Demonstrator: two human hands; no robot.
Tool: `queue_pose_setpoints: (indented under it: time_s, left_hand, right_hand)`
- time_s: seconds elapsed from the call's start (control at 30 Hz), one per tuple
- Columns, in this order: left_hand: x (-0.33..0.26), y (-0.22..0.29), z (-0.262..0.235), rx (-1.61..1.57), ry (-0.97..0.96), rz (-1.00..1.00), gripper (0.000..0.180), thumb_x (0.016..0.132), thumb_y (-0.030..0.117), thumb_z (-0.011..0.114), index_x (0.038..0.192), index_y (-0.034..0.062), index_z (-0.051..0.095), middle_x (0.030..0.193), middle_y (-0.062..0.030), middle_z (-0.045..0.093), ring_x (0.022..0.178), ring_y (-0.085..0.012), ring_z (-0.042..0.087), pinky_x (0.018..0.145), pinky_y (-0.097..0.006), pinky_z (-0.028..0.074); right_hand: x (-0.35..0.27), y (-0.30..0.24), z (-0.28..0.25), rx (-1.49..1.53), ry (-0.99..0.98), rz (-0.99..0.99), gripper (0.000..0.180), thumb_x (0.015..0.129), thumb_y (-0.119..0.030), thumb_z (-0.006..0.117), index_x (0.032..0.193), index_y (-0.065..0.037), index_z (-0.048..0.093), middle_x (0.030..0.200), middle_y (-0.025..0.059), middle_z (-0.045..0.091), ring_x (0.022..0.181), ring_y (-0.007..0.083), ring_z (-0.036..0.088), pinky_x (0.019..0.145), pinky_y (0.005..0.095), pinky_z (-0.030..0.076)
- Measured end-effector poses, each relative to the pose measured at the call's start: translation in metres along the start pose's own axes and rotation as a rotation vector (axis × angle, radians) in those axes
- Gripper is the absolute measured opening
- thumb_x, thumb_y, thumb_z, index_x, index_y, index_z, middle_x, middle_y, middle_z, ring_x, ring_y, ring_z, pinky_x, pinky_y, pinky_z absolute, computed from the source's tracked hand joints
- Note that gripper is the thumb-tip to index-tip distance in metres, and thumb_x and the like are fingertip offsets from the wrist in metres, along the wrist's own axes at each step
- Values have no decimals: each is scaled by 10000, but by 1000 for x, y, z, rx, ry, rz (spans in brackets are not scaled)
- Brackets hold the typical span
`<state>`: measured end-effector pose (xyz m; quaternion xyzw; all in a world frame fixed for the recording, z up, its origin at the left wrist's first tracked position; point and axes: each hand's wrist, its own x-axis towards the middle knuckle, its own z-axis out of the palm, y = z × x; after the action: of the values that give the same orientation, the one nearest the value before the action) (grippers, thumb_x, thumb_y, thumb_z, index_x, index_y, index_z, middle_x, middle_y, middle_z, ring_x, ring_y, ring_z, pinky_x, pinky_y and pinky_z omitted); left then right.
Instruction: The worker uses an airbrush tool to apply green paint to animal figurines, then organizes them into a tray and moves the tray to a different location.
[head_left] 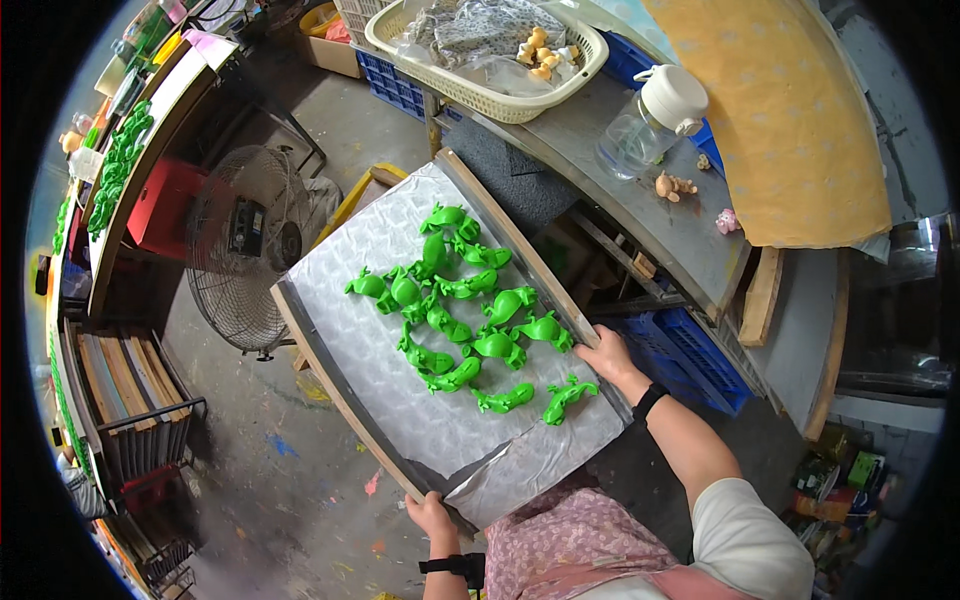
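I carry a wooden-sided tray (350,400) lined with pale, silvery sheeting, torn near its close end. Several glossy green frog-like figurines (497,345) lie loosely on it, most of them bunched in the middle and toward the right. At the tray's near left corner, my left hand (432,514) is closed on the wooden rail. My right hand (607,356) grips the opposite rail, on the right side. Part of the fingers of both hands is hidden by the tray. Both wrists wear black straps.
A floor fan (245,250) stands to the left, near a rack of stacked boards (130,380). Another bench (100,270) at far left bears more green figurines. On the right, a grey table (570,130) holds a cream basket (505,104), a clear bottle (640,130) and small figurines. Blue crates (690,355) sit beneath.
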<state>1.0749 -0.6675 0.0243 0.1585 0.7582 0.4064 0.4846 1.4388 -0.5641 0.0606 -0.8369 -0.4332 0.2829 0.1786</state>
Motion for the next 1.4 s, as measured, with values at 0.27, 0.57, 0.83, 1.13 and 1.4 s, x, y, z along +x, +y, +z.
queue_pose_setpoints:
  time_s: [0.27,0.57,0.83,1.13,1.4]
  left_hand:
    - [16,0,1,-33,-24,112,226,612,-42,456,836,-7,448,719,-32,475,609,-129,439,543,-242,370]
    - [12,-2,13,-19,52,80,275,588,-37,442,860,0,456,721,-29,474,617,-141,443,558,-238,364]
    - [29,22,10,65,-86,137,240,603,-35,448,841,-12,464,713,-26,461,608,-135,426,552,-241,362]
    - [57,17,17,76,-201,168,225,612,-23,460,836,-21,469,718,-33,473,609,-141,439,555,-251,371]
    - [59,1,21,85,-185,184,242,609,-11,462,850,-21,472,702,-19,461,582,-126,422,529,-243,360]
  right_hand:
    - [-8,6,5,142,42,-5,430,623,-277,628,951,-6,567,883,205,600,844,342,575,735,386,454]
    - [-7,17,7,221,20,33,421,634,-243,633,968,1,558,896,191,602,853,322,582,743,369,453]
    - [-22,18,0,286,101,98,405,634,-231,627,943,23,556,882,216,599,850,332,582,737,380,455]
    - [-33,10,-5,222,223,57,437,649,-250,636,955,48,540,896,223,594,863,333,576,749,380,446]
    - [-22,21,-3,243,225,45,415,642,-250,605,938,33,534,897,242,583,876,379,554,756,400,448]
